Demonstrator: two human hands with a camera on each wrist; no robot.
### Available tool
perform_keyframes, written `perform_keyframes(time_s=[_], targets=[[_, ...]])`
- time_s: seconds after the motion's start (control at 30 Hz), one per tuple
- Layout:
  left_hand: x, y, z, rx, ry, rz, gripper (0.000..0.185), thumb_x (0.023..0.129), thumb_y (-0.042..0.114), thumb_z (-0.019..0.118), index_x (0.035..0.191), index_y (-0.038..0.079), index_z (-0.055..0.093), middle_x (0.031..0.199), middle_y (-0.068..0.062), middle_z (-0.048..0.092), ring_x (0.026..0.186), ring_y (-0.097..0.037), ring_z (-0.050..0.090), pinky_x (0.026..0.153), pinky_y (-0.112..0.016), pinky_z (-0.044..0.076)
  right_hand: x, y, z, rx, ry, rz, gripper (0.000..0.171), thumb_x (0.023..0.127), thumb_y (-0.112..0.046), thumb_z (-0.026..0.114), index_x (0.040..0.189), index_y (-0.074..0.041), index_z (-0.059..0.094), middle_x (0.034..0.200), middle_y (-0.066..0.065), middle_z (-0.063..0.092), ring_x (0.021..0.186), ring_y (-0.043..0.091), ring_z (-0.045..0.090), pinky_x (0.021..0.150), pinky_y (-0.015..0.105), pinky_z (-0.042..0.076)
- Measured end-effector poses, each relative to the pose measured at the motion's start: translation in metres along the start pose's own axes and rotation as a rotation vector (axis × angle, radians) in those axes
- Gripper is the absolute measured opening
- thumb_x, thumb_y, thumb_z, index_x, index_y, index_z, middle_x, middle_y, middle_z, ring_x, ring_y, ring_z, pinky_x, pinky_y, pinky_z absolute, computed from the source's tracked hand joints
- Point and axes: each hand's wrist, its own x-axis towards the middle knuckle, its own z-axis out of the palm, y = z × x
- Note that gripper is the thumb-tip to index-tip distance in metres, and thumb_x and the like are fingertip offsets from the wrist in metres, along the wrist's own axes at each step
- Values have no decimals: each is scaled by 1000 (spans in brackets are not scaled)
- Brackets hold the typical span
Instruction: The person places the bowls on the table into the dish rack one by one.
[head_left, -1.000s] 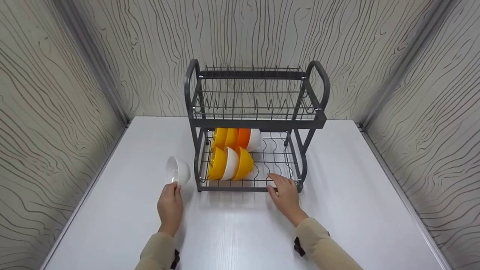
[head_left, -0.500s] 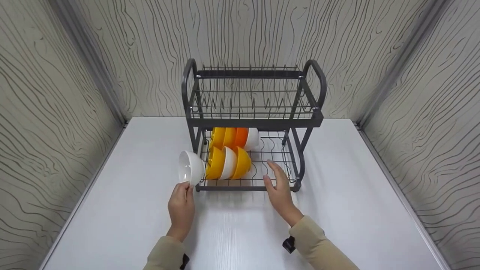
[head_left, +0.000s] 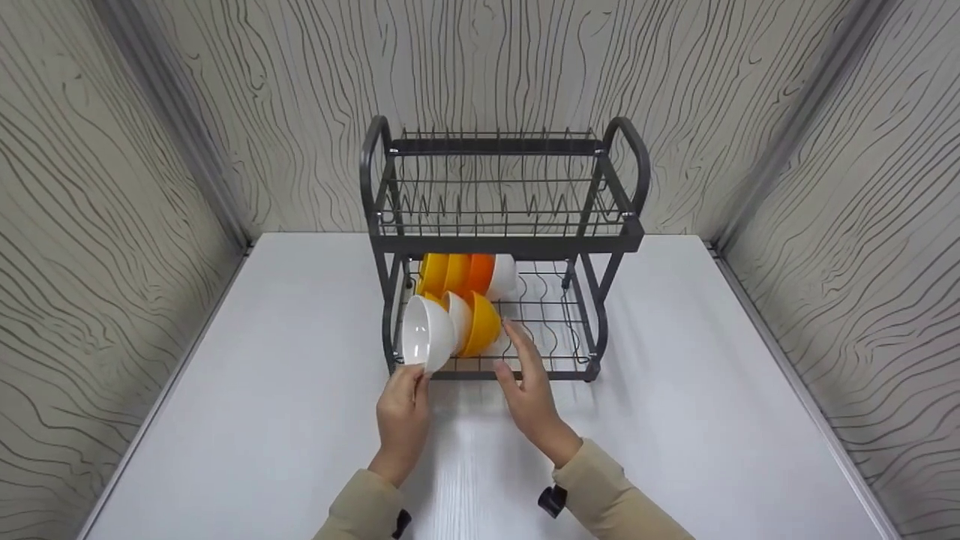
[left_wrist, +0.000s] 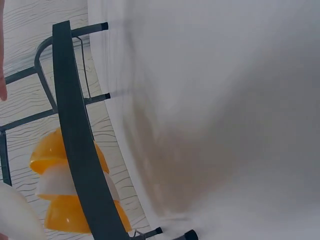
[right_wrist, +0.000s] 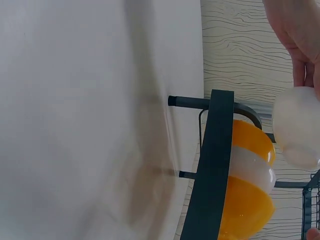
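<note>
A white bowl (head_left: 429,334) is pinched at its lower rim by my left hand (head_left: 403,414), its hollow turned to the left. It overlaps the front left of the dish rack's lower tier, hiding most of a yellow bowl behind it. Just right of it in the front row stand another white bowl (head_left: 459,322) and a yellow bowl (head_left: 483,325), both on edge. My right hand (head_left: 531,390) has its fingers extended close to the right side of that yellow bowl. In the right wrist view, the left hand's fingers (right_wrist: 299,72) grip the held white bowl (right_wrist: 298,125).
The dark two-tier dish rack (head_left: 506,244) stands on a white table (head_left: 300,420). Yellow, orange (head_left: 481,273) and white bowls (head_left: 502,277) form the rear row of its lower tier. Wood-patterned panels (head_left: 487,67) enclose the back and sides.
My left hand has carried the white bowl rightward from beside the rack to the front of its lower tier. My right hand has moved left toward the front-row bowls.
</note>
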Motion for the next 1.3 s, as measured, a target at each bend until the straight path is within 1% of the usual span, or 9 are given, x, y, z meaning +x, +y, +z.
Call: perform_keyframes(time_s=[0.17,0.37,0.5,0.6,0.73,0.87,1.07,1.17,1.3], targets=[[-8,11,10,-18,-10,67,12,79,-2,67,89,2,61,81,-5,63,73,-14,59,68,-16,50,-3,-6,10,7,1,-3,60,92,-12,51,146,-14,24,154,3,22,142,19,21,115,44,20],[-16,24,19,-64,-21,113,21,75,-6,69,91,3,61,82,-4,63,71,-13,60,69,-18,53,-7,-10,19,38,5,-53,66,89,-13,53,147,-10,22,156,10,13,143,20,16,111,57,21],[-19,30,23,-60,-48,149,6,88,9,60,90,4,61,81,-2,64,71,-11,62,69,-16,53,-7,-14,22,65,-8,-48,68,88,-15,53,148,-12,20,156,15,10,143,20,15,110,61,20],[-21,33,24,-42,-65,177,18,94,19,51,90,6,62,80,0,64,71,-9,63,70,-14,52,-8,-15,23,73,-12,-36,68,88,-15,53,148,-12,20,155,16,9,143,26,15,109,62,19],[-24,35,25,-33,-74,216,16,94,19,51,89,8,63,81,2,65,73,-8,64,72,-14,52,-9,-16,21,80,-16,23,66,89,-15,52,148,-17,21,156,8,10,142,29,18,109,62,20],[-27,35,26,-10,-100,230,6,86,10,63,92,9,64,84,3,67,78,-8,65,73,-13,52,-8,-15,18,86,-11,72,61,91,-14,51,147,-16,24,155,5,17,141,28,22,109,56,25],[-32,36,29,17,-146,213,27,72,0,74,94,10,64,86,5,66,79,-5,65,74,-9,50,-7,-13,13,93,12,83,51,93,-7,51,142,-7,34,150,13,30,138,28,30,107,43,34],[-35,36,31,16,-160,207,25,73,1,73,94,10,65,86,4,66,79,-6,65,74,-9,50,-7,-14,12,88,40,69,46,92,-3,51,137,-4,41,146,16,37,134,28,36,102,32,42],[-37,38,35,5,-176,221,9,87,10,62,95,10,65,86,3,66,80,-7,65,74,-9,50,-4,-25,7,60,109,24,39,89,2,53,128,3,51,137,21,47,125,32,46,86,20,51]])
